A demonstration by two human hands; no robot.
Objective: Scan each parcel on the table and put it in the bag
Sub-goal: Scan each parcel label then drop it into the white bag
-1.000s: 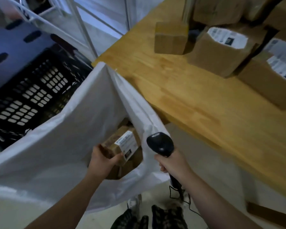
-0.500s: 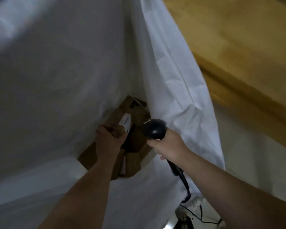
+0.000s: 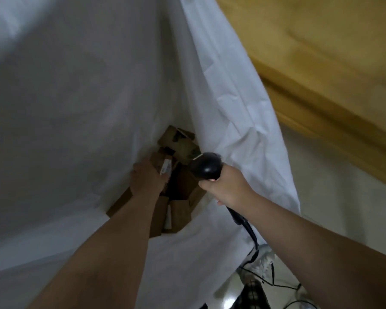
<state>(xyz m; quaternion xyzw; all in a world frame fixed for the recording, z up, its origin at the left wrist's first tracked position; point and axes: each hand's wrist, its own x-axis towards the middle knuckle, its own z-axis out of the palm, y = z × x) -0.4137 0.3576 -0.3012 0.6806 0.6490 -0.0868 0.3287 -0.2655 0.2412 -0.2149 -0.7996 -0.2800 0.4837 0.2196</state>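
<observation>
A large white bag (image 3: pixel 227 90) fills most of the view, its mouth open below me. My left hand (image 3: pixel 146 178) reaches deep inside and grips a small brown parcel (image 3: pixel 159 162) with a white label, low among several other brown parcels (image 3: pixel 179 144) at the bottom. My right hand (image 3: pixel 226 189) holds a black barcode scanner (image 3: pixel 206 168) by its handle at the bag's right rim, its head over the opening. The scanner's black cable (image 3: pixel 252 239) hangs down from the handle.
The wooden table (image 3: pixel 321 52) runs along the upper right, its edge close beside the bag. Pale floor lies between table and bag. A white shoe (image 3: pixel 262 264) and loose cable loops show at the bottom right.
My left hand has carried the labelled parcel from the bag's mouth down onto the pile inside. My head has leaned closer over the bag. The scanner hand stays at the rim.
</observation>
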